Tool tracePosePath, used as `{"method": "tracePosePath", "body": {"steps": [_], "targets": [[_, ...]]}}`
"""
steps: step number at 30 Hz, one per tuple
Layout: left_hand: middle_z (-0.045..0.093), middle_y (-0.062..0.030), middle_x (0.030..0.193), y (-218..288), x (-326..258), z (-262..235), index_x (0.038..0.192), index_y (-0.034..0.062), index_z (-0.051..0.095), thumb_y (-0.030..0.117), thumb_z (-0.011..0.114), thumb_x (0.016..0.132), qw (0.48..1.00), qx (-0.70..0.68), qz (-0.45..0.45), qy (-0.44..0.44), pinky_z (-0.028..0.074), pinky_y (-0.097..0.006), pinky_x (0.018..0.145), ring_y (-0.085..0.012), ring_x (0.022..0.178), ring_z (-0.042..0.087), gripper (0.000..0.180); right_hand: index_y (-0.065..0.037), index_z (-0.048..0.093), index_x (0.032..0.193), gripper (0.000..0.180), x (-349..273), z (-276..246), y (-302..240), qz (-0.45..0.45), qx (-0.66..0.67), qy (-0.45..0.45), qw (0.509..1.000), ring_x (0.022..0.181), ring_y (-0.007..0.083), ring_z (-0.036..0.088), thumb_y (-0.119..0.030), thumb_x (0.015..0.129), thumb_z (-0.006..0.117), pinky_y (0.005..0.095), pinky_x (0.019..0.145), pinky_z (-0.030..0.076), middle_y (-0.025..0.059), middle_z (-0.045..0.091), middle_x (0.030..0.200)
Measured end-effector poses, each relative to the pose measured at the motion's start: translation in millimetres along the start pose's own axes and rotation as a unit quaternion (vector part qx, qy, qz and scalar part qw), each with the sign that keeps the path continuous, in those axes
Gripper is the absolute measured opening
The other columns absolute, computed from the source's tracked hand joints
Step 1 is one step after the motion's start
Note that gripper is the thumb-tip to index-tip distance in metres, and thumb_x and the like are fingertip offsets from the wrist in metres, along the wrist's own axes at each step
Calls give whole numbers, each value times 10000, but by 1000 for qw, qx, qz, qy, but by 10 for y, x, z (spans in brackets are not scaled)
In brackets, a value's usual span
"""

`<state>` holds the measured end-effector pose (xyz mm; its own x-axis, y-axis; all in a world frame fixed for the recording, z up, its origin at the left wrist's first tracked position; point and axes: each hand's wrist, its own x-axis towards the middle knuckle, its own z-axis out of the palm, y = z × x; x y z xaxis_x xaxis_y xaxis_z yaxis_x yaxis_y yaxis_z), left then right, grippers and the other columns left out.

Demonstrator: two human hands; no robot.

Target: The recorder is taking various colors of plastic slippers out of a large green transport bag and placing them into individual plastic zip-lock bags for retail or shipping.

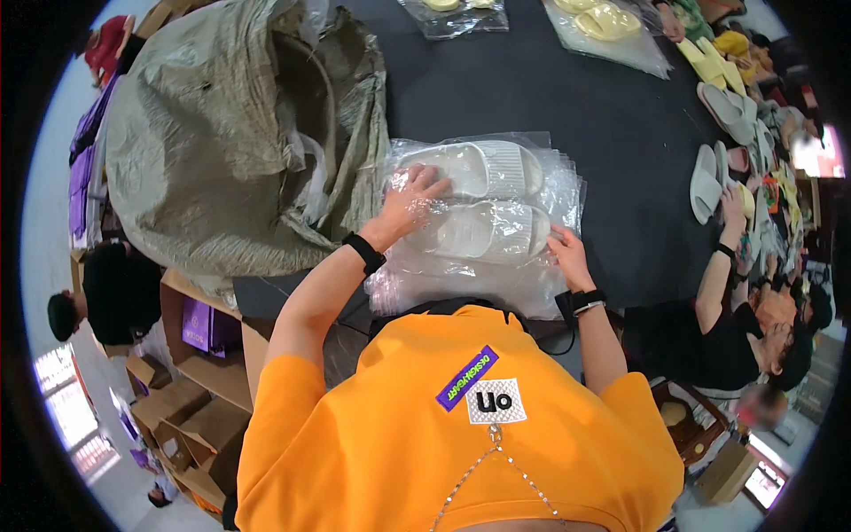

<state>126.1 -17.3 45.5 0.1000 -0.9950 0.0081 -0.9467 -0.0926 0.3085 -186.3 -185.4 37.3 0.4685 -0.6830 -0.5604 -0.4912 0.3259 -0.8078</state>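
A pair of white slide slippers point(507, 168) lies side by side in a clear plastic bag point(460, 200), their ribbed straps toward the right. Beneath it is a thick stack of clear plastic bags point(441, 285). My left hand point(412, 200) rests on the bag's left end, fingers apart, beside the slippers' heel ends. At the toe end of the nearer slipper, my right hand point(569, 254) pinches the bag's right side between thumb and fingers. Some of its fingers are hidden.
A large grey-green woven sack point(213, 133) stands open at the left on the dark table point(620, 177). Bagged yellow slippers point(608, 21) lie at the far side. Loose slippers point(706, 184) line the right, where a co-worker's hand point(733, 213) reaches. Cardboard boxes point(199, 426) stand lower left.
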Motion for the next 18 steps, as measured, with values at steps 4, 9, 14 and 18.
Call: {"method": "tracePosePath", "body": {"steps": [4, 9, 14, 18], "targets": [[434, -116, 1264, 192, 194, 83, 1241, 120, 445, 228, 658, 711, 991, -64, 105, 55, 314, -505, 929, -336, 1190, 384, 581, -26, 546, 1154, 356, 132, 74, 97, -23, -1, 30, 999, 600, 69, 474, -121, 815, 596, 224, 540, 386, 5, 546, 734], [457, -107, 1234, 514, 427, 145, 1144, 98, 511, 217, 604, 749, 995, -41, 19, 92, 287, -498, 929, -303, 1178, 396, 423, -13, 545, 1129, 329, 133, 146, 82, -38, 8, -5, 999, 676, 72, 503, -174, 844, 580, 224, 592, 402, 6, 561, 766], [498, -68, 1189, 575, 434, 218, 1050, 111, 571, 107, 558, 746, 989, -40, -18, 139, 270, -498, 915, -289, 1168, 407, 305, -42, 566, 980, 184, 13, 88, -79, 5, 74, 50, 996, 696, 55, 501, -190, 872, 549, 204, 575, 390, -17, 553, 782], [504, -60, 1179, 584, 274, 77, 1051, 112, 569, 85, 533, 743, 995, -37, 0, 91, 264, -495, 916, -305, 1159, 405, 311, -58, 552, 971, 162, -40, -47, -13, -28, 61, 70, 995, 691, 53, 502, -184, 870, 548, 193, 545, 389, -18, 550, 787]]}}
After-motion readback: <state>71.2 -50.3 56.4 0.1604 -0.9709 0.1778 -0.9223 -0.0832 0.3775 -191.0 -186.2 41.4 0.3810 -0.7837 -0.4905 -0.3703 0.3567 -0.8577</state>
